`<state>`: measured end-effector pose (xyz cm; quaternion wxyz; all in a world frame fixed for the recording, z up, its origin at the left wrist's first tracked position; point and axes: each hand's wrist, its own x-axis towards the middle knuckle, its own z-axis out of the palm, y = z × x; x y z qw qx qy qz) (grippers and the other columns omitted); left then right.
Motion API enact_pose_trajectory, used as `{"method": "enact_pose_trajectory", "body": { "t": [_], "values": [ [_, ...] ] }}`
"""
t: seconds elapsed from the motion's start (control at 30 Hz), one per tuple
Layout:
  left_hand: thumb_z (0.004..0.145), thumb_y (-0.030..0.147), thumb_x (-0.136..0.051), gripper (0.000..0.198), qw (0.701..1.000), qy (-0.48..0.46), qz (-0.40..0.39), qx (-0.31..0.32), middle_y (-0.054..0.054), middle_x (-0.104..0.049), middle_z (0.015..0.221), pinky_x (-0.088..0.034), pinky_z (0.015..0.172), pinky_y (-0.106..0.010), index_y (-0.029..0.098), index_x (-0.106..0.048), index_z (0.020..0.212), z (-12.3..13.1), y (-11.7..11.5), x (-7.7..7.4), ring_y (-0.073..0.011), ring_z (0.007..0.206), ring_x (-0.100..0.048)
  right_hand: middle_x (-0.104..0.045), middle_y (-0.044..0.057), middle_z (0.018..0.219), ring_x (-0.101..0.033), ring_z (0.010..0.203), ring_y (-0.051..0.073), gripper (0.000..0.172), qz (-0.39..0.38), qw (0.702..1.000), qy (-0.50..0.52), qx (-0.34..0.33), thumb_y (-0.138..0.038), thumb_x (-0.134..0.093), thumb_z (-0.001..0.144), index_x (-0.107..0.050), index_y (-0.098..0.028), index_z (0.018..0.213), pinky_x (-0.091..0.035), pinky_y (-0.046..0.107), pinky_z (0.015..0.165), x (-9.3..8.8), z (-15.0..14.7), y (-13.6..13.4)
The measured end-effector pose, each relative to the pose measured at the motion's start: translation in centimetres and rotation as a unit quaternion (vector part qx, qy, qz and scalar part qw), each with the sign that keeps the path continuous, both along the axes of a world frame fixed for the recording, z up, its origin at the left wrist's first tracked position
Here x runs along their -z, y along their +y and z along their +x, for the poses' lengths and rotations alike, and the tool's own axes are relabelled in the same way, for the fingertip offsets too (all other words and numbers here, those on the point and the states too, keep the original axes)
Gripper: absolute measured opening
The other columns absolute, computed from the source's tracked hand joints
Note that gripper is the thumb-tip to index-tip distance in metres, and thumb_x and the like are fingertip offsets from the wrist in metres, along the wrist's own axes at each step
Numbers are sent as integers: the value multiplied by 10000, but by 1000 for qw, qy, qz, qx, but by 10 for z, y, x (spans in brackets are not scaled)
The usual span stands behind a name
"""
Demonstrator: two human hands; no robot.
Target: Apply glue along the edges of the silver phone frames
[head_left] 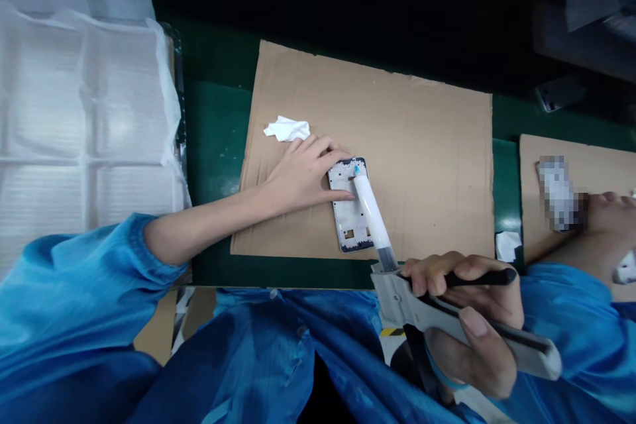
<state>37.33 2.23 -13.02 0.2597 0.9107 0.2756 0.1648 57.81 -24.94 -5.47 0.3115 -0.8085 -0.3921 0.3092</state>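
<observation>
A phone frame (pixel 350 212), pale with a dark rim and small cutouts, lies flat on a cardboard sheet (pixel 437 165). My left hand (pixel 311 172) steadies it, with the fingertips at its upper left edge and the thumb across its face. My right hand (pixel 472 318) is wrapped round the grey handle and black lever of a glue gun (pixel 397 298). A white syringe tube (pixel 372 212) is fitted to the gun, and its blue nozzle tip (pixel 356 170) points at the upper part of the frame. Whether the tip touches the frame, I cannot tell.
A crumpled white tissue (pixel 287 128) lies above my left hand. Stacked translucent trays (pixel 89 99) stand at the left on the green table (pixel 213 139). At the right, a co-worker's hand (pixel 609 218) is beside another phone part (pixel 556 189) on cardboard.
</observation>
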Motion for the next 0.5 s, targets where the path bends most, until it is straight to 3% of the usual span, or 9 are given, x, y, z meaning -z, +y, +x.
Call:
{"method": "enact_pose_trajectory", "body": {
  "t": [0.17, 0.37, 0.5],
  "values": [
    [966, 722, -730, 660, 1000, -5, -5, 5, -111, -688, 1371, -407, 1046, -460, 248, -682, 1423, 0, 0, -2, -322, 1236, -608, -613, 218, 1110, -686, 1064, 309, 983, -21, 1000, -9, -11, -931, -151, 820, -512, -399, 1564, -555, 667, 853, 25, 16, -26],
    [962, 700, -746, 641, 1000, -3, -9, 5, -104, -701, 1365, -408, 1021, -449, 254, -678, 1418, -1, 1, -2, -315, 1239, -619, -620, 168, 1026, -678, 960, 274, 813, 46, 997, 67, -5, -842, -306, 849, -451, -476, 1561, -538, 621, 836, 17, 8, -9],
    [956, 717, -746, 666, 1000, -1, -8, 6, -101, -698, 1369, -408, 1032, -454, 259, -674, 1434, -1, 2, -2, -311, 1238, -618, -613, 163, 1003, -667, 900, 245, 826, 39, 995, 86, -11, -819, -308, 860, -432, -452, 1589, -563, 636, 898, 9, 5, 1]
  ]
}}
